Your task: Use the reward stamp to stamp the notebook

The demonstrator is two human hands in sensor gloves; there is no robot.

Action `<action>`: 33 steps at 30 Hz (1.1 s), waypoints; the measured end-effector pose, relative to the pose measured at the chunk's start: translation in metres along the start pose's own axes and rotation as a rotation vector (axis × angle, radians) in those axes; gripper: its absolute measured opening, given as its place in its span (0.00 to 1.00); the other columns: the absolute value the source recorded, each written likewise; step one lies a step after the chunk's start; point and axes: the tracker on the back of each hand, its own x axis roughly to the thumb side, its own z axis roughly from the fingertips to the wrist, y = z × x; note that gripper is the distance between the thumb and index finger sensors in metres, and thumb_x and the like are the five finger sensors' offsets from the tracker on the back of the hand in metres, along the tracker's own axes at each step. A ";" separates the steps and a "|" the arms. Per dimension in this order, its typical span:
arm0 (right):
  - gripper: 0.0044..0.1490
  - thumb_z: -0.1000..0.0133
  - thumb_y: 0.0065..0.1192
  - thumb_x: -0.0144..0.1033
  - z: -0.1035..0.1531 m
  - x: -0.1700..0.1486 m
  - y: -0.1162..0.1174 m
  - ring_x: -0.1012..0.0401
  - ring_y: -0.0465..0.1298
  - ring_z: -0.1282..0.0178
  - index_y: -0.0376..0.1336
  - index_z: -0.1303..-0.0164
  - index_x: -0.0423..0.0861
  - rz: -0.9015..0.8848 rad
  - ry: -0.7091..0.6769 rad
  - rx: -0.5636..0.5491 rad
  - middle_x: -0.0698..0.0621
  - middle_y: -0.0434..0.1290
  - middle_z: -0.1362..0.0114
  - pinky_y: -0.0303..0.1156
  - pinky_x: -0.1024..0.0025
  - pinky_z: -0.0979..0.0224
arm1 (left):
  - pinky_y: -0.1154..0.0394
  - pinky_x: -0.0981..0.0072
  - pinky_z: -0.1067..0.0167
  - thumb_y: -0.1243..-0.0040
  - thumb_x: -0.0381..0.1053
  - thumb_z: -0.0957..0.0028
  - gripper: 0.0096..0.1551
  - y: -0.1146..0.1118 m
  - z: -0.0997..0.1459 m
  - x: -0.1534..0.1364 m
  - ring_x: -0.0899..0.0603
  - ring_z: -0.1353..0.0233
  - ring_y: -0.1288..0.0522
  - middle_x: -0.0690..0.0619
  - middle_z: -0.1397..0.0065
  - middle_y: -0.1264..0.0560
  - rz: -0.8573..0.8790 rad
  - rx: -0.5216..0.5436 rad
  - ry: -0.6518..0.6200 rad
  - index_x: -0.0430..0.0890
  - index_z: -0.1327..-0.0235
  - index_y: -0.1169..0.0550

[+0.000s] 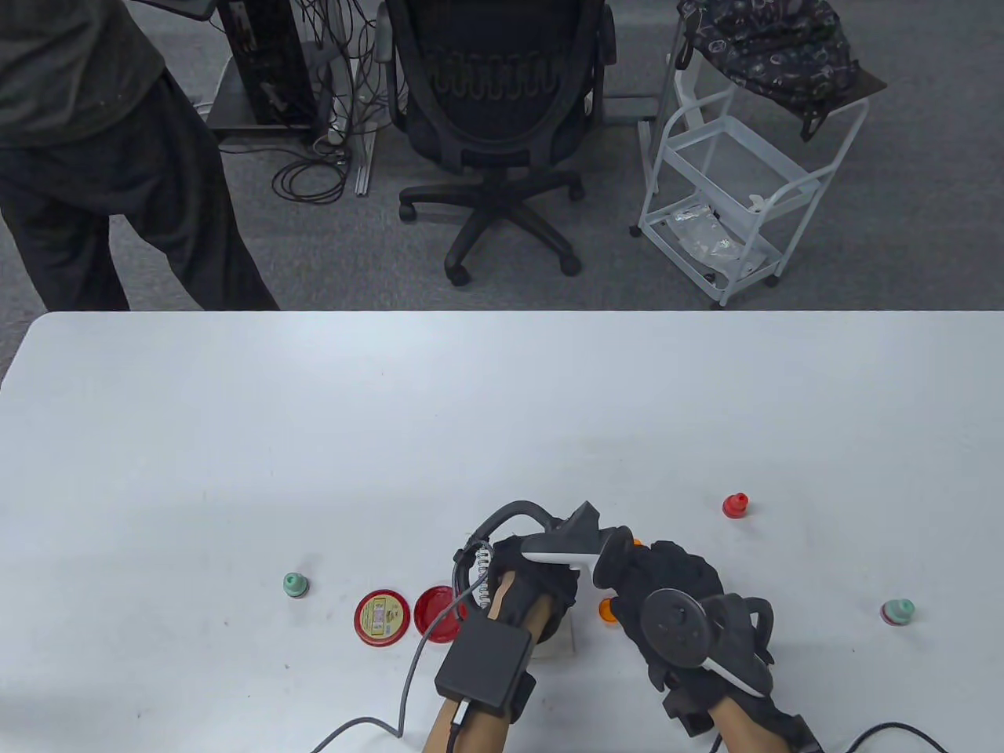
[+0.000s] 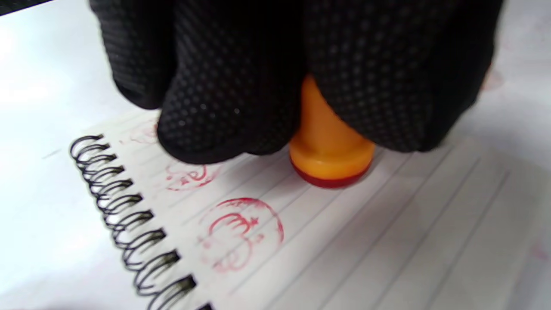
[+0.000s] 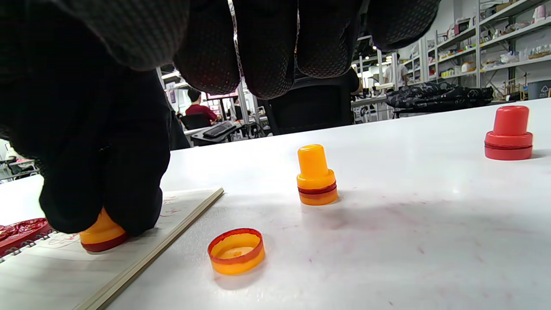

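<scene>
Two green stamps stood at the far ends of the table (image 1: 235, 439), and going from the left one (image 1: 295, 584) I passed a red lid with a label (image 1: 382, 616) and a round red ink pad (image 1: 436, 614) just beside it.

Next came my left hand (image 1: 533, 580). Its fingers (image 2: 224, 86) were closed around the neck of the orange reward stamp (image 2: 329, 150), and the red face of the stamp seemed to be pressed flat on the lined page of the notebook (image 2: 366, 249). A clear red print (image 2: 241, 232) lay between the stamp and the spiral binding (image 2: 125, 215), and paler prints sat further up the page.

Right of the notebook the stamp's orange cap (image 3: 236, 251) lay with its open side up, and a second orange stamp (image 3: 317, 176) stood behind it. My right hand (image 1: 674, 604) hovered there with curled fingers. I could not tell whether it held anything. Beyond it stood a red stamp (image 3: 509, 133) and the other green stamp (image 1: 897, 611).

I judged the risks as these. Nothing visibly held the notebook down, so it could slide under the stamp and smear the mark. If I tilted the stamp, one side of the print would come out weak. If I lifted it crookedly, the wet edge could drag. A next print set too near the clear one would overlap it.
</scene>
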 end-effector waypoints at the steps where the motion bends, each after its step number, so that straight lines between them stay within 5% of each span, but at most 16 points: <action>1: 0.32 0.51 0.60 0.50 0.000 0.000 0.000 0.45 0.66 0.21 0.66 0.35 0.56 0.000 0.000 0.001 0.52 0.68 0.24 0.62 0.40 0.22 | 0.17 0.52 0.46 0.21 0.48 0.70 0.24 0.000 0.000 -0.001 0.45 0.59 0.12 0.46 0.51 0.13 0.006 -0.002 -0.003 0.48 0.57 0.11; 20: 0.32 0.52 0.60 0.50 -0.001 0.001 0.000 0.45 0.66 0.21 0.66 0.36 0.56 0.005 0.004 0.024 0.52 0.68 0.24 0.62 0.41 0.22 | 0.19 0.50 0.45 0.21 0.48 0.69 0.25 -0.003 -0.001 -0.008 0.45 0.57 0.13 0.45 0.50 0.15 0.080 -0.022 -0.015 0.47 0.56 0.12; 33: 0.32 0.52 0.60 0.51 -0.002 0.003 0.000 0.45 0.66 0.21 0.66 0.36 0.56 0.013 -0.011 0.030 0.52 0.69 0.24 0.62 0.41 0.22 | 0.19 0.50 0.45 0.23 0.49 0.67 0.24 -0.013 0.021 0.004 0.45 0.58 0.14 0.45 0.50 0.15 -0.040 0.170 -0.046 0.47 0.55 0.12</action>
